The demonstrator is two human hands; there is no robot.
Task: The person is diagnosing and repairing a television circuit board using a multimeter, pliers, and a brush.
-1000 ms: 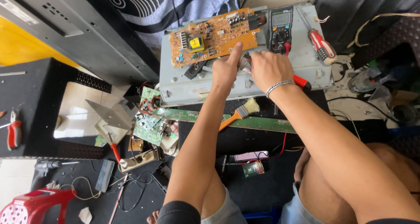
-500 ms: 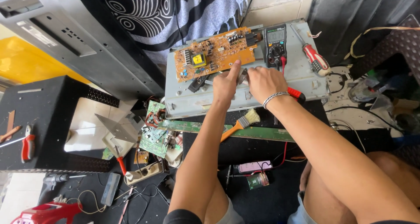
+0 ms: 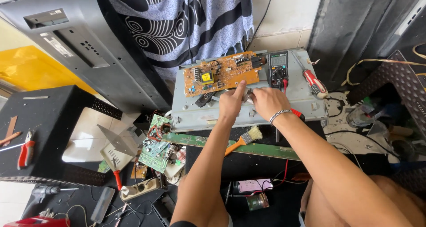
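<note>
An orange circuit board [image 3: 222,72] lies on a grey metal chassis plate [image 3: 199,114]. My left hand [image 3: 231,103] rests on the plate just below the board, its index finger pointing up at the board's lower edge. My right hand [image 3: 266,102], with a bead bracelet on the wrist, sits beside it, fingers curled over a small pale piece that I cannot make out. A dark multimeter [image 3: 278,69] with red and black leads lies right of the board. A red-handled screwdriver [image 3: 313,81] lies further right on the plate.
A small brush with an orange handle [image 3: 243,139] lies below the plate on a long green strip [image 3: 266,150]. Green circuit boards [image 3: 155,149] and a power strip [image 3: 137,189] clutter the floor at left. Red pliers [image 3: 25,150] rest on a black box. A grey panel [image 3: 80,49] leans behind.
The view has shifted, so the plate and board sit lower in the picture. Both hands stay together below the board, with the fingers slightly rearranged.
</note>
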